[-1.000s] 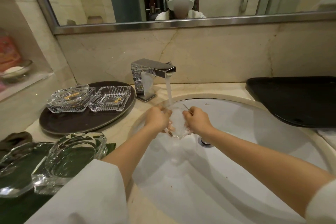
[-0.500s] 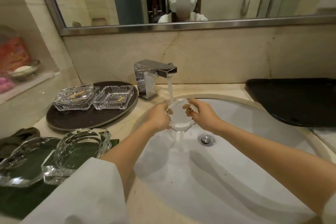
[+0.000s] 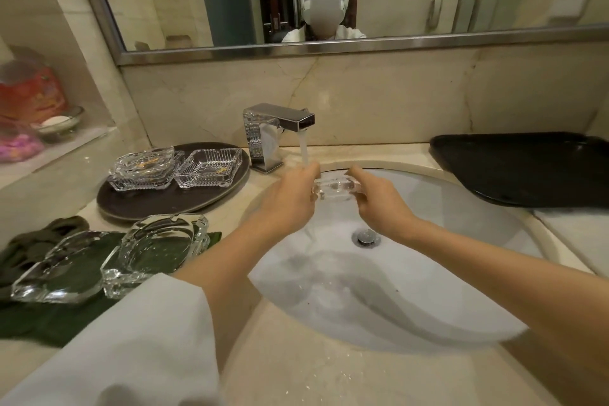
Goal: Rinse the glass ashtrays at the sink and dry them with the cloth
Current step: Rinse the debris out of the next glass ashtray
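clear ribbed ashtrays, dark green cloth, white sink

Clear glass ashtrays: five. Two ribbed ones on the dark round tray at centre left, two smooth ones on the dark green cloth at lower left, one over the white oval sink.

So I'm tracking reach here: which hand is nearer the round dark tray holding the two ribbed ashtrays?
Left. The left hand grips the ashtray just right of the round dark tray; the right hand grips its far side, over the sink.
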The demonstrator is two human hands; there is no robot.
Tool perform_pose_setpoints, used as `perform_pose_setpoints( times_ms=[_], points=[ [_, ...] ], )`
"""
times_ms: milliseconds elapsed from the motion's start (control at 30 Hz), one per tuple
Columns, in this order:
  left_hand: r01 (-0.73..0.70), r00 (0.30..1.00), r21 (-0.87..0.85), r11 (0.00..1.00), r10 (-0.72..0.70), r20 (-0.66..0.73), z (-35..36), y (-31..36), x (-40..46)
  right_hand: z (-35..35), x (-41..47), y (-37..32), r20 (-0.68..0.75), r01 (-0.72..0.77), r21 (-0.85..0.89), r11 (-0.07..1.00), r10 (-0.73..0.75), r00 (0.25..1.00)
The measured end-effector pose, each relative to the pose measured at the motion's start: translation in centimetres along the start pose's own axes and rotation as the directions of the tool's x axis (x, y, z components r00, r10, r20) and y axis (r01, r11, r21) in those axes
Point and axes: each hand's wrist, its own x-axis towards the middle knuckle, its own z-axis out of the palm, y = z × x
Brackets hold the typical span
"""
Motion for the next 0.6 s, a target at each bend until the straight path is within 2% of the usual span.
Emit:
perform_pose_setpoints(
  times_ms=[67, 133, 300, 400, 500, 600],
  points=[
    [-0.065, 0.998, 0.086, 0.994, 0.062, 0.028, 0.0, -0.3, -0.5, -0.3, -0.2, -0.1, -0.007, 0.050, -0.041, 0.998, -0.051, 0.999],
    [-0.061, 0.998, 0.096, 0.994, 0.058, 0.035, -0.2, -0.3, -0.8, -0.4, -0.2, -0.3, -0.004, 0.082, -0.058, 0.995, -0.083, 0.997],
    [0.054, 0.998, -0.018, 0.998, -0.054, 0.022, -2.3, -0.2, -0.5, -0.9, 0.9, -1.8, 0.005, 0.127, -0.036, 0.991, -0.127, 0.992],
    [0.148, 0.988, -0.142, 0.979, -0.139, 0.070, -4.5, -0.9, -0.7, -1.2, 1.8, -3.2, -0.012, 0.167, 0.026, 0.986, -0.166, 0.986],
    [0.274, 0.959, -0.373, 0.887, -0.224, 0.173, -6.7, -1.8, -1.1, -1.4, 3.0, -5.0, -0.018, 0.155, 0.086, 0.984, -0.154, 0.988],
    [0.438, 0.899, -0.526, 0.729, -0.344, 0.272, -8.7, -2.7, -1.7, -1.7, 4.1, -7.2, 0.040, 0.060, 0.159, 0.985, -0.067, 0.997]
  ],
)
